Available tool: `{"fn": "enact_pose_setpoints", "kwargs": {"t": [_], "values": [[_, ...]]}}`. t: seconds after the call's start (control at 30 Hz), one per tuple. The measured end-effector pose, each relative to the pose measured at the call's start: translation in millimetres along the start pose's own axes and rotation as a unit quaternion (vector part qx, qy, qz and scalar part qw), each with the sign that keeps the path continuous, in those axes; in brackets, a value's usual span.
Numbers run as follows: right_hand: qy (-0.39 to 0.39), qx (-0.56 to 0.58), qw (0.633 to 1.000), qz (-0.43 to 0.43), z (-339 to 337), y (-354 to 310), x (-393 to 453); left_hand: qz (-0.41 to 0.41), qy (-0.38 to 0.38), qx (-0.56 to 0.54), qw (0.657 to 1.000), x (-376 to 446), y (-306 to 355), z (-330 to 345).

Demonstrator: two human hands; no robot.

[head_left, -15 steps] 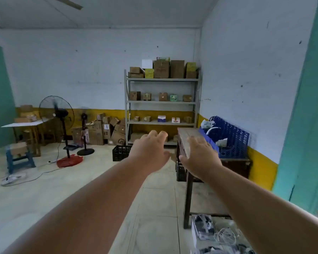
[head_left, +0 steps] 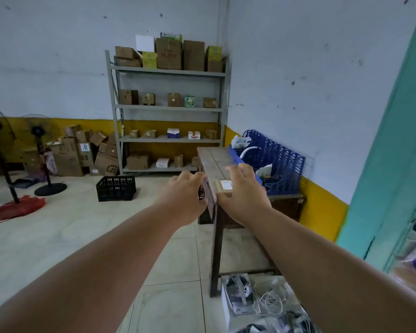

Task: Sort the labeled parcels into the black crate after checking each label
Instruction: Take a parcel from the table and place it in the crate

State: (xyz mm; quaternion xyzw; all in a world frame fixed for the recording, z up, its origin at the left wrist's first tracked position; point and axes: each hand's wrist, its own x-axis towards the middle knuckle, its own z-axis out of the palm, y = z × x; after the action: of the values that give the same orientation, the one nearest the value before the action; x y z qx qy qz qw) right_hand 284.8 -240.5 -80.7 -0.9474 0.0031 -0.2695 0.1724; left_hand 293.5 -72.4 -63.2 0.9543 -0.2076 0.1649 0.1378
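Parcel (head_left: 225, 187): flat on table (head_left: 211, 159), label up, at one o'clock. Right hand (head_left: 245, 191) over it, left hand (head_left: 184, 197) beside; fingers spread, holding nothing. Advice: grip both edges, leave label uncovered. Crate (head_left: 115, 188) at eleven o'clock.

Soft even daylight, wide-angle edge distortion

Blue basket (head_left: 283, 162) blocks table's (head_left: 211, 159) right; left floor (head_left: 58, 236) open.

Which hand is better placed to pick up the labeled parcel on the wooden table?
Right. The right hand is open directly beside the parcel on the table; the left hand sits off the table's left edge, farther away.
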Motion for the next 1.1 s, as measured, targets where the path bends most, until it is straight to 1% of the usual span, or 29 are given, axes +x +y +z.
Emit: {"fn": "enact_pose_setpoints", "kwargs": {"t": [0.1,0.2,0.37,0.5,0.6,0.7,0.8,0.87,0.97,1.03,1.1], "values": [[-0.005,-0.002,1.0,-0.005,34,33,55,-0.015,-0.001,-0.004,1.0,59,-6,38],[-0.037,0.019,0.999,0.003,71,55,110,-0.033,-0.014,-0.012,0.999,115,-14,64],[-0.03,0.058,0.998,0.002,125,74,200,-0.031,0.006,-0.014,0.999,206,-45,99],[-0.027,0.078,0.996,0.023,181,93,252,-0.025,-0.016,-0.013,0.999,262,-75,149],[-0.023,0.089,0.993,0.068,222,108,288,-0.016,-0.021,-0.047,0.999,312,-107,183],[-0.034,0.097,0.984,0.147,266,124,309,-0.02,-0.067,-0.097,0.993,353,-134,222],[-0.047,0.08,0.976,0.194,294,133,339,-0.011,-0.113,-0.152,0.982,400,-153,254],[-0.047,0.08,0.972,0.216,312,141,372,-0.012,-0.125,-0.183,0.975,440,-164,275],[-0.046,0.069,0.975,0.207,320,148,386,-0.011,-0.122,-0.21,0.97,460,-171,291],[-0.054,0.054,0.97,0.23,338,165,400,-0.013,-0.154,-0.23,0.961,484,-174,318],[-0.08,0.047,0.966,0.243,354,189,412,-0.049,-0.2,-0.273,0.94,504,-172,345]]}}
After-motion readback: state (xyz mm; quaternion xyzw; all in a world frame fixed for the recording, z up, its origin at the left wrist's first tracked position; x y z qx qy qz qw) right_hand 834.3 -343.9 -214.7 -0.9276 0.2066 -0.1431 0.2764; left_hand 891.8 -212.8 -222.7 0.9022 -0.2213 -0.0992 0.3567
